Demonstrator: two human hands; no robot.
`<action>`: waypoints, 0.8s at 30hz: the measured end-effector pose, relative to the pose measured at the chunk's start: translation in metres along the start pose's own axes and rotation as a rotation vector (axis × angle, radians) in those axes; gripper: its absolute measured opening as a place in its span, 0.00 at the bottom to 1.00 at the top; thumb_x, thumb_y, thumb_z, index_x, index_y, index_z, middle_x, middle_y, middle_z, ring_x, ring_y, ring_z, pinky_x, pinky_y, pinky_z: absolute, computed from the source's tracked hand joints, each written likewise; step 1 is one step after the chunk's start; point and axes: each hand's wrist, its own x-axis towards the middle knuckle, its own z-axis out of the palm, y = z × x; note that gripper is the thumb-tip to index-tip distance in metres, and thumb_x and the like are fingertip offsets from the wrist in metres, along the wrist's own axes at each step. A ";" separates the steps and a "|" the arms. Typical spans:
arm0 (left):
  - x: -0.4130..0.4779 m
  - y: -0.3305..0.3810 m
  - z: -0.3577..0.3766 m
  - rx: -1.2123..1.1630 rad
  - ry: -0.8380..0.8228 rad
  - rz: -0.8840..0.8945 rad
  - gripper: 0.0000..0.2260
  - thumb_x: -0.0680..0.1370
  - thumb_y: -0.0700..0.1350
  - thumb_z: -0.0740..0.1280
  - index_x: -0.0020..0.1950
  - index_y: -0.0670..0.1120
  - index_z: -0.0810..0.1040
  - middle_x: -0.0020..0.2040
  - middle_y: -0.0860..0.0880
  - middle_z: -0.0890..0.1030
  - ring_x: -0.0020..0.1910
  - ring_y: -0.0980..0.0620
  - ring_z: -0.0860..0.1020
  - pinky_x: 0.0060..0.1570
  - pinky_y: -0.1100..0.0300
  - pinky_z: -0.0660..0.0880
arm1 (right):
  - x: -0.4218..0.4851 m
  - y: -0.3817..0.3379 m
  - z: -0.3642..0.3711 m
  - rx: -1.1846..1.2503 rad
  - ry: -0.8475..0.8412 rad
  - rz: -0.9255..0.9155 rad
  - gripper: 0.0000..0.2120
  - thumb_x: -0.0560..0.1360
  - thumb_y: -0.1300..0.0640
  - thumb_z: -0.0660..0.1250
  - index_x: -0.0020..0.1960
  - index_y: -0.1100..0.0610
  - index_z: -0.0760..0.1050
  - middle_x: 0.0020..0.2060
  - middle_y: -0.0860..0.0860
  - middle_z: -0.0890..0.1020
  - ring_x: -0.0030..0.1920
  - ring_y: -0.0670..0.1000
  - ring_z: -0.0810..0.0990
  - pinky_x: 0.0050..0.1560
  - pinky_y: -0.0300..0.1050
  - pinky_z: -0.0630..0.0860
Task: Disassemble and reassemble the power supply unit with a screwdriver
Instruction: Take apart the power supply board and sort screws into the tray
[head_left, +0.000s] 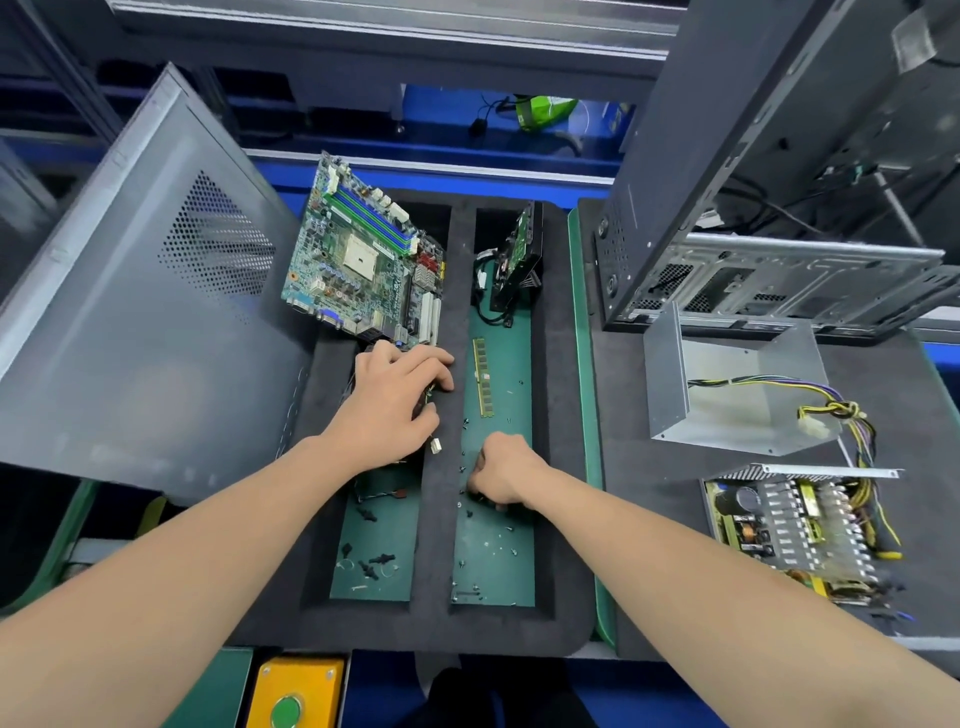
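Hands (389, 410) (501, 470) in foam tray (434, 582) — screws (462, 470), perhaps

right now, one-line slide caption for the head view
Right hand among loose screws in the foam tray, left hand on a wired part, opened power supply unit at right.

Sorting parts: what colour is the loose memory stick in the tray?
Green memory stick, clearest in the head view.

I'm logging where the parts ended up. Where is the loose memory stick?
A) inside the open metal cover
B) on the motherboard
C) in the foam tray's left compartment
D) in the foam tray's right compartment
D: the loose memory stick lies flat on the green floor of the foam tray's right compartment, just beyond the right hand.
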 end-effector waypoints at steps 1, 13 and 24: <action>0.000 0.000 0.000 -0.001 -0.003 0.001 0.12 0.75 0.41 0.67 0.55 0.55 0.75 0.70 0.64 0.71 0.53 0.48 0.63 0.58 0.50 0.60 | 0.000 0.000 0.000 -0.007 0.007 0.000 0.08 0.79 0.61 0.65 0.55 0.64 0.78 0.52 0.60 0.82 0.48 0.61 0.86 0.46 0.49 0.82; -0.002 0.002 -0.002 -0.020 -0.017 -0.018 0.13 0.76 0.41 0.68 0.57 0.55 0.75 0.72 0.64 0.71 0.54 0.48 0.65 0.63 0.46 0.62 | -0.011 0.001 0.003 -0.122 -0.018 -0.130 0.10 0.75 0.57 0.75 0.54 0.60 0.83 0.51 0.57 0.85 0.50 0.58 0.84 0.52 0.48 0.83; 0.009 0.004 -0.028 -0.453 0.926 -0.840 0.29 0.70 0.38 0.70 0.70 0.40 0.66 0.68 0.41 0.68 0.64 0.41 0.70 0.69 0.50 0.65 | -0.002 0.000 -0.006 0.394 0.235 -0.107 0.04 0.75 0.61 0.67 0.45 0.53 0.77 0.44 0.54 0.84 0.40 0.56 0.81 0.46 0.46 0.81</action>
